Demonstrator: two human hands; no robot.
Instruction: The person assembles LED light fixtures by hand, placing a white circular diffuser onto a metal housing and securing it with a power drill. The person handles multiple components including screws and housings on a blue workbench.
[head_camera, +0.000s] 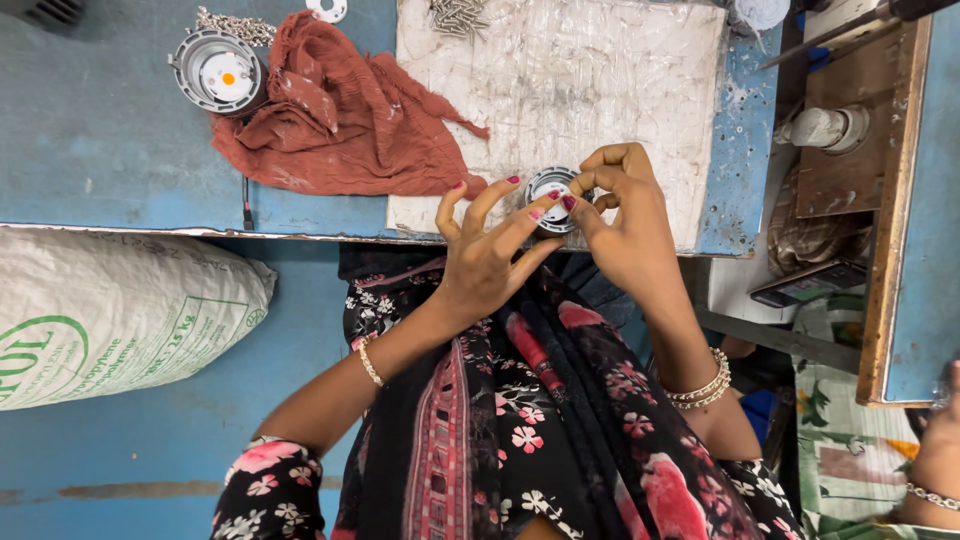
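Note:
A small round grey metal lamp housing (549, 190) with a white centre sits at the near edge of a worn white work mat (560, 90). My left hand (487, 250) touches its left rim with thumb and forefinger, the other fingers spread. My right hand (625, 215) curls over its right side, fingertips pinched at the rim. Both hands hold the housing between them; whether a smaller part is pinched is hidden.
A second round housing (217, 72) lies far left beside a rust-red cloth (340, 115) and a chain (235, 25). Screws (458, 14) are piled at the mat's far edge. A white sack (110, 310) lies left. Another person's arm (935, 470) shows at right.

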